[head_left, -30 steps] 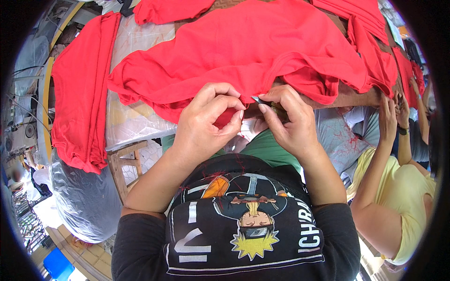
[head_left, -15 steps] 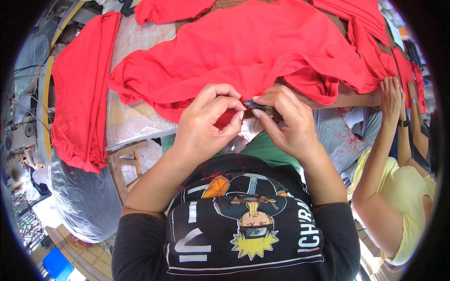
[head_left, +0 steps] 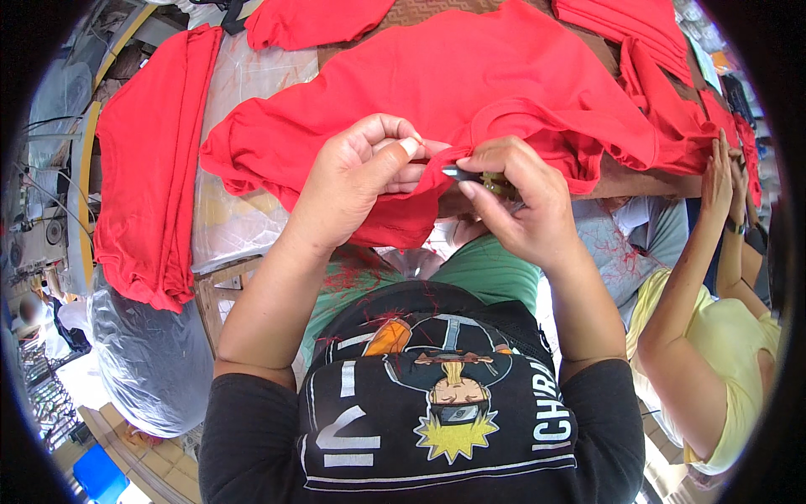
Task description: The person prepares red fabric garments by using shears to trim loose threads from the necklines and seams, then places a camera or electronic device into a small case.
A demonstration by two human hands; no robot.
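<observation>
A large red garment (head_left: 403, 84) with a ribbed band lies spread over the table, and one part hangs over the near edge. My left hand (head_left: 361, 172) is closed, with thumb and forefinger pinched at the edge of this garment and the other fingers against the cloth. In my right hand (head_left: 525, 197) is a small pair of thread snips (head_left: 495, 181), dark-bladed with a yellowish body. Its blade tips point left, close to the cloth beside my left fingers. Whether they touch the cloth, I cannot tell.
Folded red garments (head_left: 151, 168) hang over the left table edge, beside a plastic-covered surface (head_left: 243, 218). Another red stack (head_left: 625, 29) lies far right. A co-worker in yellow (head_left: 705, 353) reaches onto the table at right. A plastic-wrapped bundle (head_left: 151, 370) stands at lower left.
My left hand has moved up and left, drawing a part of the red garment between my hands. The snips, open-bladed before, now appear more closed and have tilted.
</observation>
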